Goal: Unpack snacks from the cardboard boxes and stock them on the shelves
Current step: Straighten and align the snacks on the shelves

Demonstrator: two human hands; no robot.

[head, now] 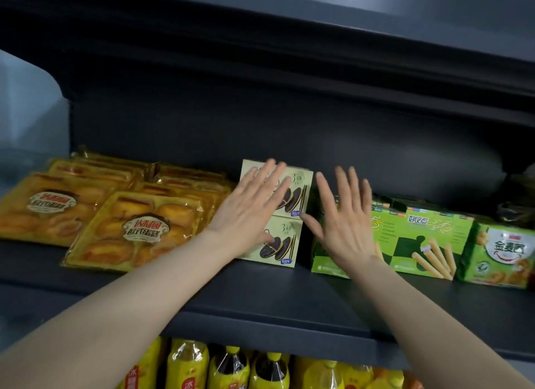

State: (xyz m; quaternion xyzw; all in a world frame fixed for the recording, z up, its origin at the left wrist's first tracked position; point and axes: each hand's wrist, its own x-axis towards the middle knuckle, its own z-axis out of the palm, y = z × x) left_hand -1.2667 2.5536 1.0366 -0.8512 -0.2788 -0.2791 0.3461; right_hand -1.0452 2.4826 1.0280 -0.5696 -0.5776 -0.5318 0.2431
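Head view looks up at a dark shelf (260, 296) carrying rows of snacks. Largest are the yellow cake packs (133, 229), lying flat to the left of the left hand (249, 212). Right of the right hand (344, 223) stand green biscuit-stick boxes (425, 238), with a green cracker box (498, 255) beyond them. Between both hands sit 2 pale cookie boxes (286, 238), stacked one on the other, long axes running across the shelf. The left hand's grip is open, fingers straight and flat against the stack's front. The right hand's grip is also open, fingers spread; whether it touches the stick boxes I cannot tell. Below the shelf, yellow drink bottles (231, 368) show. Judging from this, the left hand is nearer the stack and best placed to push it back.
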